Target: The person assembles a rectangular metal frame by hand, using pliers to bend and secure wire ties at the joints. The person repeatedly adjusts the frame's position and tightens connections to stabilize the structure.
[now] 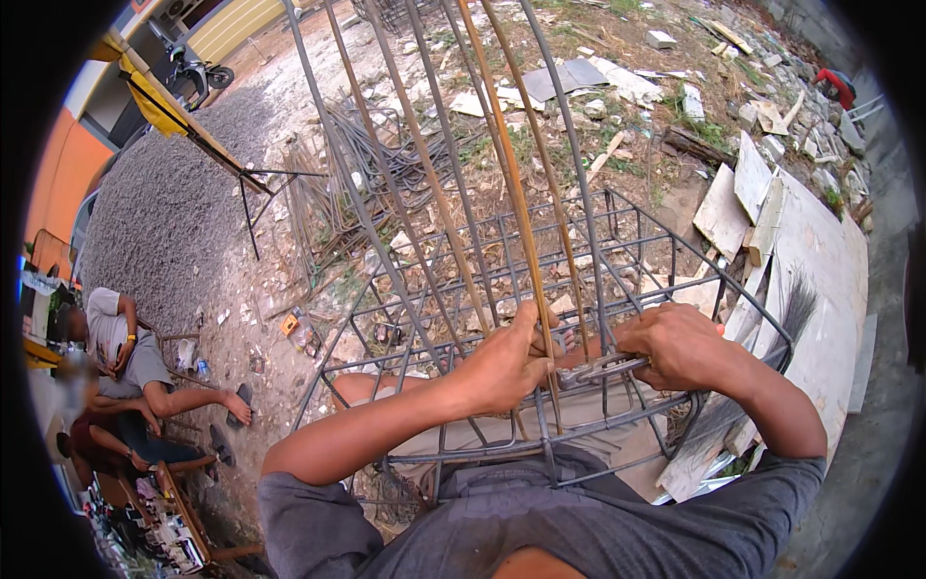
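A cage of dark steel rebar [439, 253], made of square loops tied into a grid, stands around my lap. Several long bars rise from it toward the top of the view. My left hand [506, 359] is closed around a rusty upright bar [508, 159] near the cage's near side. In my right hand [667, 345] are steel pincers [600, 370], their head pointing left, close to that bar and my left fingertips. Whether the jaws grip a wire is too small to tell. Part of the handles is hidden inside my right fist.
A bundle of thin tie wire [793, 314] lies on pale boards [820, 261] to the right. Loose bars [386, 159] and rubble lie beyond the cage. Two people [125, 338] sit at the left near a wooden bench [183, 511]. Behind them rises a gravel heap [174, 183].
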A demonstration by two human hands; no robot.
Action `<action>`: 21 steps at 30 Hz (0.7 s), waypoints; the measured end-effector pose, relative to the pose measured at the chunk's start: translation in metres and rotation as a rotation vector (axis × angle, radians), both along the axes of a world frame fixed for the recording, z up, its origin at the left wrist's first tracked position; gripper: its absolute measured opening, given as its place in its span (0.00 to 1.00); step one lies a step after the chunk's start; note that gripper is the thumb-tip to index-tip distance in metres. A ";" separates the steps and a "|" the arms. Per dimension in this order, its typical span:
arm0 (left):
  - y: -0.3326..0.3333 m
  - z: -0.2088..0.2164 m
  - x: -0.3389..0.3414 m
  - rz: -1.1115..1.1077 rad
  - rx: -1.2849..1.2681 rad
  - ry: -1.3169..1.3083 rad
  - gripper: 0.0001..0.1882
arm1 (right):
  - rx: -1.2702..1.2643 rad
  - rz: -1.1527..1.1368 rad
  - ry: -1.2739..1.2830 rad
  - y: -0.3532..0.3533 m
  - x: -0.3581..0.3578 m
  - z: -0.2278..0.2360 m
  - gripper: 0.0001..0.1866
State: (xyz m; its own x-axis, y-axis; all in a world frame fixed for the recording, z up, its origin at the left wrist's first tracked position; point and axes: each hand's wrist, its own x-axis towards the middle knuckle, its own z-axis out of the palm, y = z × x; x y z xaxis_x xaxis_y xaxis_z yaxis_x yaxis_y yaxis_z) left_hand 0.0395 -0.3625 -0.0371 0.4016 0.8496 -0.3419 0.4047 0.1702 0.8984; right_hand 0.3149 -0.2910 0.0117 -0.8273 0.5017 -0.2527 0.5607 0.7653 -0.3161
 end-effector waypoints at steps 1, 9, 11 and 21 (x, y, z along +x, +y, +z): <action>-0.001 -0.001 0.001 -0.004 0.020 0.007 0.24 | 0.000 0.002 0.007 -0.001 0.001 -0.003 0.12; -0.002 -0.003 0.003 0.005 0.050 0.007 0.24 | 0.036 0.133 0.046 0.001 -0.001 -0.010 0.12; -0.001 -0.005 -0.002 -0.048 0.111 0.008 0.26 | 0.055 0.170 -0.011 0.001 -0.004 -0.007 0.19; 0.007 0.015 -0.011 -0.159 0.073 0.150 0.30 | 0.057 0.209 0.117 0.014 -0.004 -0.011 0.16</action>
